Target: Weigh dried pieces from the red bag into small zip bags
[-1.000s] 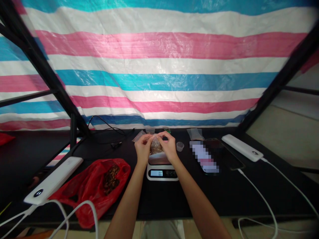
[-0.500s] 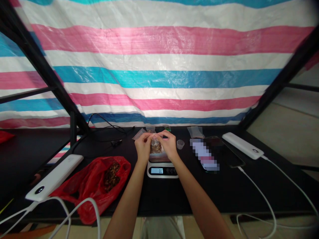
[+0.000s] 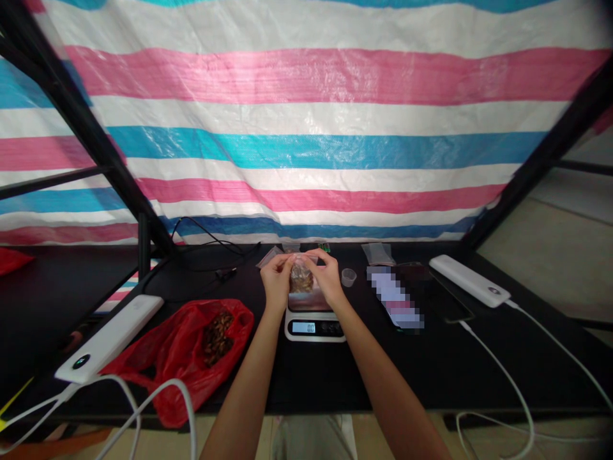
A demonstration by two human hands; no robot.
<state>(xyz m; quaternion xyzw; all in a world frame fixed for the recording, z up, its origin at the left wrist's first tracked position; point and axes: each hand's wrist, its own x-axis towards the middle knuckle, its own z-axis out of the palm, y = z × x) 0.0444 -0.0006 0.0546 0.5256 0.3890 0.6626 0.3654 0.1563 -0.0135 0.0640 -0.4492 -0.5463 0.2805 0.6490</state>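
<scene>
The big sheet [image 3: 325,76] is striped in pink, white and blue. The table [image 3: 316,377] is coloured black, like the poles [image 3: 103,140]. Bright red is worn by the crinkly bag [image 3: 167,358], and brown by the bits [image 3: 219,338] inside. Brown is also seen through the clear bag [image 3: 301,282]. The scale [image 3: 316,338] is edged in white.

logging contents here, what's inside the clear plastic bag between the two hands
Small brownish pieces show through the clear plastic bag, too small to identify. The left hand and right hand cover parts of its sides, and anything behind the front pieces is hidden.
</scene>
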